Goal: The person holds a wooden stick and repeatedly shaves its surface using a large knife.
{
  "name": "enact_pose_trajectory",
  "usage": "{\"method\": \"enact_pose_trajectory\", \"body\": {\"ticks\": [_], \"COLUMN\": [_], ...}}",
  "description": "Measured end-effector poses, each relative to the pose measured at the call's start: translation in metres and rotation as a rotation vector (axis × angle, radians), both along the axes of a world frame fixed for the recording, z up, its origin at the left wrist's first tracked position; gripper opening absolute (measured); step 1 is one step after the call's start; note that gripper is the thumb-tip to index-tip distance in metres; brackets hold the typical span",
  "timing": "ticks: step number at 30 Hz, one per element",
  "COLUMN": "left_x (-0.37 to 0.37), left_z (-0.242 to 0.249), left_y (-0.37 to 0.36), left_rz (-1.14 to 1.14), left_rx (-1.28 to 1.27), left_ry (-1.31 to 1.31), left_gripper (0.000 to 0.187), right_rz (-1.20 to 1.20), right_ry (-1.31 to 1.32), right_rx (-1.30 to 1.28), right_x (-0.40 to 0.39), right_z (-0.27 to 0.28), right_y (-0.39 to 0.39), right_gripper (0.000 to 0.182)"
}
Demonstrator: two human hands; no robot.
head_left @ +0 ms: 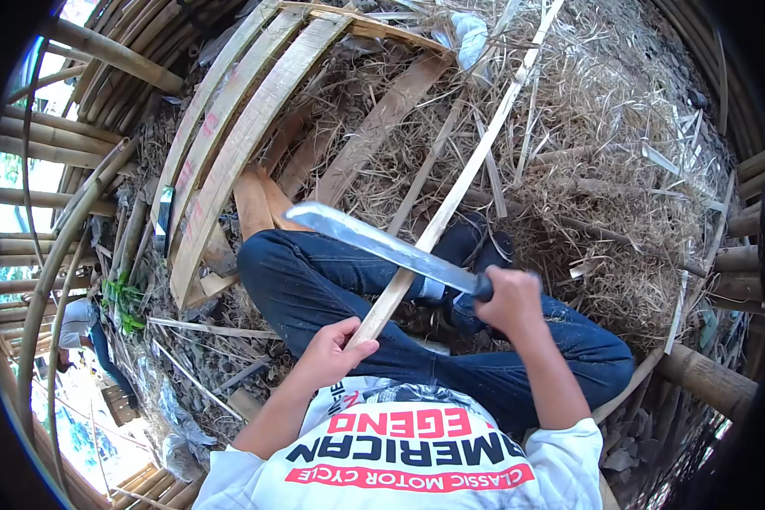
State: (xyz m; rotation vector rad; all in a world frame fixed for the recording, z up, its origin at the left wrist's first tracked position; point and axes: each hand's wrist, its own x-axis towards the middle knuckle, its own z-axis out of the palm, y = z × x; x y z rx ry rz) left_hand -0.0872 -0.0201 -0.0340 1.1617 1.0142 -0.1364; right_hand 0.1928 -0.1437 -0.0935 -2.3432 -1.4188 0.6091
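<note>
A fisheye view from a head camera looked down on a seated person's lap, the edges of the picture dark and rounded off.

At the far left, bamboo poles [34, 136] were stacked crosswise, bright daylight behind them washing out whatever lay beyond. Below them another person [81, 327] in a pale top stood small and bent by the lens, too distorted to say more. Next to the right, three long curved planks [229, 144] leaned side by side, faint red marks on them too blurred to read.

The left hand [331, 353] was closed around the near end of a long thin bamboo strip [459, 187], which covered its fingers. The strip ran from that hand up and to the right, over the knee of the dark blue jeans [314, 280], and left the picture at the top edge, so its far end was cut off.

A long knife [374, 242] lay across the strip, its blade touching it just above the left hand. The right hand [510, 297] was clenched on the knife's handle, which was almost wholly hidden inside the fist. A dark shoe [476, 242] showed partly behind the blade.

Dry straw and shavings [603, 144] covered the ground to the right, with loose slats half buried in them. At the far right, a thick pole [705, 378] faded into the dark rim.
</note>
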Motion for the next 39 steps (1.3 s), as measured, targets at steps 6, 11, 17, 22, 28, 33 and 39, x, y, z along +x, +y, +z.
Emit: {"method": "enact_pose_trajectory", "body": {"ticks": [6,11,17,22,28,33,39], "left_x": [0.005,0.003,0.003,-0.005,-0.001,-0.004,-0.002], "left_z": [-0.001,-0.001,-0.001,-0.007,-0.003,-0.003,0.001], "left_y": [0.001,-0.001,-0.004,-0.002,-0.007,-0.003,-0.008], "left_rz": [0.001,-0.037,-0.028,-0.054,0.008,-0.009,-0.020], "left_rx": [0.036,-0.016,0.089,0.029,0.039,-0.008,0.105], "left_ry": [-0.009,0.027,0.011,0.002,-0.045,-0.019,0.032], "left_gripper": [0.015,0.015,0.014,0.018,0.017,0.017,0.014], "right_rz": [-0.111,0.100,-0.257,0.023,-0.312,-0.001,-0.211], "right_ry": [-0.135,-0.045,-0.033,-0.055,-0.023,-0.031,0.003], "right_rx": [-0.037,-0.026,-0.060,-0.054,-0.043,-0.089,-0.143], "right_x": [0.024,0.010,0.044,0.023,0.059,0.028,0.060], "right_z": [-0.005,0.010,-0.012,-0.007,-0.027,-0.010,-0.020], "right_y": [0.008,-0.004,0.008,-0.004,0.018,0.003,0.019], "right_gripper": [0.022,0.022,0.022,0.024,0.021,0.026,0.023]}}
